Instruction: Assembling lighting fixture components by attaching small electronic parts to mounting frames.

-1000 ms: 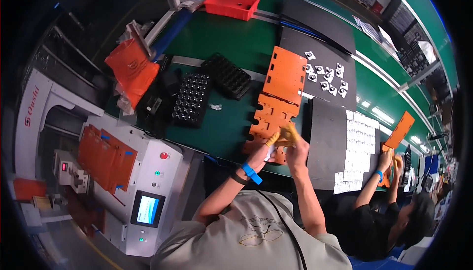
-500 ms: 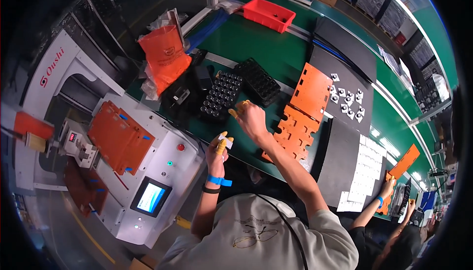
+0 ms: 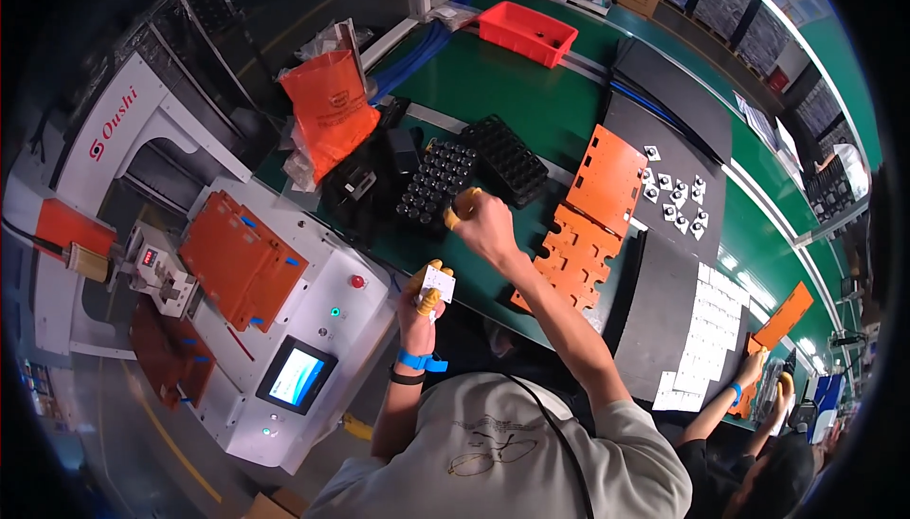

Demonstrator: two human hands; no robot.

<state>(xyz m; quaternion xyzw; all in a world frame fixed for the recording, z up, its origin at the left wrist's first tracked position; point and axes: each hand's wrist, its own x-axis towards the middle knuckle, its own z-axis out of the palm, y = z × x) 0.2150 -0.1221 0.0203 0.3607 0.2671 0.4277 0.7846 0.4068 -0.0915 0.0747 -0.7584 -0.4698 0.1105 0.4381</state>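
Note:
My left hand [image 3: 418, 318], with yellow finger covers and a blue wristband, pinches a small white square circuit board [image 3: 439, 281] near the table's front edge. My right hand [image 3: 485, 227], also in yellow finger covers, is bent into a pinch at the near right corner of a black tray [image 3: 434, 183] full of round black parts. Whatever lies between its fingertips is too small or hidden to make out. Beyond it rests a second black tray [image 3: 507, 161] with many pockets. Right of my right hand lies an orange plate with notched cutouts [image 3: 574, 252].
A white machine [image 3: 313, 291] with a screen and orange fixture plates stands at left. An orange bag [image 3: 332, 107] and a red bin [image 3: 527, 34] are farther back. White boards with black parts [image 3: 675, 199] lie on a dark mat at right. A co-worker's hands [image 3: 755, 367] work far right.
My left hand has turned the white board so its flat face shows more. The right hand stays by the black tray, its fingers drawn in slightly. The whole view has shifted slightly.

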